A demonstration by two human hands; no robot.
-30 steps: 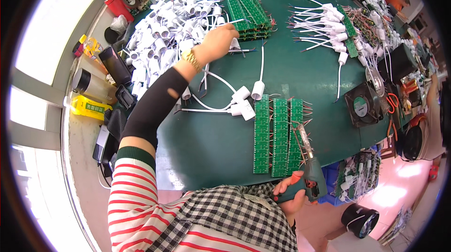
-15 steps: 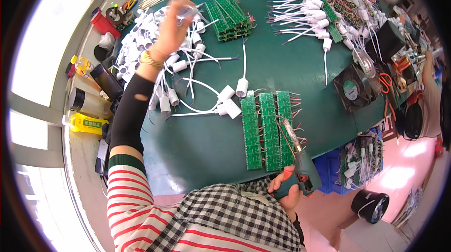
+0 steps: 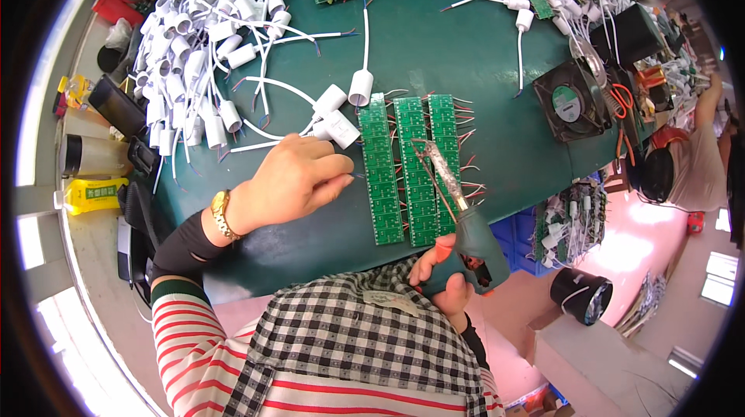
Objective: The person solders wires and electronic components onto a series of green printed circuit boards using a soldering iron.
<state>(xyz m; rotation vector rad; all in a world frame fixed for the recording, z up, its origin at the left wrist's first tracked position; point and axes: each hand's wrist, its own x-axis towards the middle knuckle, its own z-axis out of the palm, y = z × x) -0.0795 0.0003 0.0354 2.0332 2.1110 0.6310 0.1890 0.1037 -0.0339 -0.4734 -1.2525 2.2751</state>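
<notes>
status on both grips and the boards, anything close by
Left grip curled left of the boards, contents unclear. Right grip around soldering gun. Three boards side by side, gun's tip overlapping them in view. White sockets near their upper left.

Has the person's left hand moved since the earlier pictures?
Yes. The left hand has come toward the checked apron, from the white sockets to just left of the three green boards.

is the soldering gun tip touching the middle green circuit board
Cannot tell: the head view, looking down, shows the soldering gun tip overlapping the middle green circuit board, but not whether it rests on it or hangs above.
</notes>
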